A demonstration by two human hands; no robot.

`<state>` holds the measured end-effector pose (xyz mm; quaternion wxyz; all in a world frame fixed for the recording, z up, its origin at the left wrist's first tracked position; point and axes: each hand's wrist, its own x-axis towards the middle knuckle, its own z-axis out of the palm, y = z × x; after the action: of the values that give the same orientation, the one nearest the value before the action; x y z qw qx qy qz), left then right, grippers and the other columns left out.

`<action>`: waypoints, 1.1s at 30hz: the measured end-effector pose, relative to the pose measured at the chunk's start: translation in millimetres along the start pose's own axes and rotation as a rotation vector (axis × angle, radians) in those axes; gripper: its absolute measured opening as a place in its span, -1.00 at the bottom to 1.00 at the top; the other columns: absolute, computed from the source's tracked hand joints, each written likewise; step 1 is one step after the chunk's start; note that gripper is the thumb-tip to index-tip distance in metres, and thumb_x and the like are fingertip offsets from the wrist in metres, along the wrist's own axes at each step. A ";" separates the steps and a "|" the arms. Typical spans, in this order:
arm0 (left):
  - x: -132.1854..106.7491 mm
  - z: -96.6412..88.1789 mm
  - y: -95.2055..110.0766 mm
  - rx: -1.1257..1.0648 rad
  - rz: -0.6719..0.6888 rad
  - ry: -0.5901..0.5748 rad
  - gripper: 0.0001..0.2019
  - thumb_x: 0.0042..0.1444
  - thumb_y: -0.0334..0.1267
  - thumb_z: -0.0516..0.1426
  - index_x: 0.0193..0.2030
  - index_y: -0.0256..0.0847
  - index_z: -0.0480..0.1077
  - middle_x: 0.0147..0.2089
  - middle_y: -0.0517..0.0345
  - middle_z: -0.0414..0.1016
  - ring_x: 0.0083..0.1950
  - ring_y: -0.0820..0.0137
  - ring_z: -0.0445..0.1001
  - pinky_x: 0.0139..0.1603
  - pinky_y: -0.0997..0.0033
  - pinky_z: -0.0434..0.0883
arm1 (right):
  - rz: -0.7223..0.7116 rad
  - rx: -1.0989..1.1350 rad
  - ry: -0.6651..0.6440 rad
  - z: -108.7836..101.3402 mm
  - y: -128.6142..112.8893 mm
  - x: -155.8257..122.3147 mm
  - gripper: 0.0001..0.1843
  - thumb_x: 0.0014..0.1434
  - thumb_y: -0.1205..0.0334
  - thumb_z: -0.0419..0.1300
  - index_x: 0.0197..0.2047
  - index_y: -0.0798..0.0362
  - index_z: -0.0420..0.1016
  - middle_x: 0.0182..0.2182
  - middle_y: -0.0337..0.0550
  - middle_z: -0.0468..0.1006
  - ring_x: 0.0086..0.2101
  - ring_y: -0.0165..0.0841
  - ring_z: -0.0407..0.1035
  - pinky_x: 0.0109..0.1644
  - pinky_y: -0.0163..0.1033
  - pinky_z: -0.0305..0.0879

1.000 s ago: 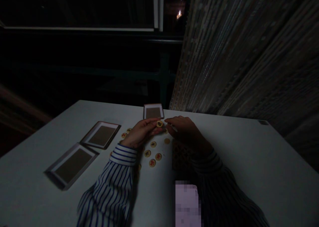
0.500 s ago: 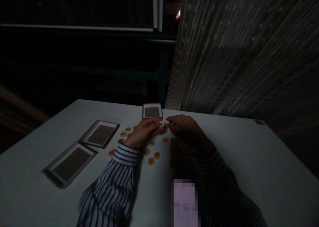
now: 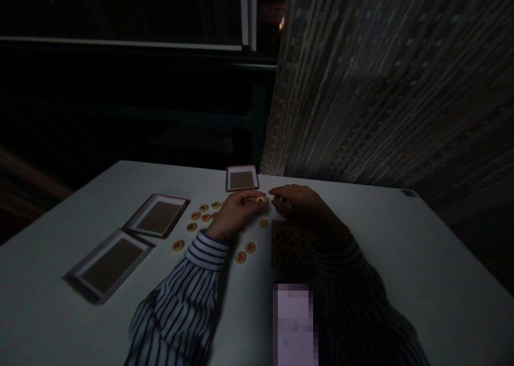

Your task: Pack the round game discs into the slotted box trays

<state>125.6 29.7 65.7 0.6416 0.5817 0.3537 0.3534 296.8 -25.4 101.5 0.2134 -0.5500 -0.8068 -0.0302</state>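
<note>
Between the thumb and fingers of my left hand (image 3: pixel 236 210) is a round xiangqi piece (image 3: pixel 261 199) with a dark character. My right hand (image 3: pixel 299 204) hovers just right of it, thumb and forefinger a little apart, nothing visible between them. Beneath my right wrist lies a dark square tray (image 3: pixel 288 248) filled with several round pieces, partly covered by the arm. Loose pieces are spread around my left hand, among them a red-marked piece (image 3: pixel 240 257), a black-marked piece (image 3: pixel 204 208) and a blank-looking piece (image 3: pixel 263 223). My left hand hides some others.
The white table (image 3: pixel 353 323) carries a small open box (image 3: pixel 242 179) at the far edge and two more open boxes on the left, one nearer (image 3: pixel 108 264) and one farther (image 3: pixel 156 217). A blurred-out bright rectangle (image 3: pixel 295 323) lies in front. A string curtain (image 3: pixel 361 114) hangs behind.
My left hand has turned the xiangqi piece so its face shows more edge-on. The camera view has shifted slightly; my right hand stays close by.
</note>
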 end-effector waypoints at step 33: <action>-8.7 8.9 6.8 0.110 0.023 -0.203 -0.65 0.04 -0.17 0.11 -0.06 -0.29 0.43 -0.20 0.04 0.53 -0.17 0.39 0.45 -0.06 0.35 0.32 | -0.075 0.050 0.031 -0.6 6.4 -26.3 -0.73 0.13 0.32 0.06 -0.08 0.09 0.41 -0.29 -0.12 0.53 -0.32 -0.39 0.36 -0.21 -0.28 0.19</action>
<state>128.7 18.3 73.5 0.6373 0.6528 0.2987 0.2803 310.8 -46.1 91.0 0.2383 -0.5133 -0.8240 -0.0268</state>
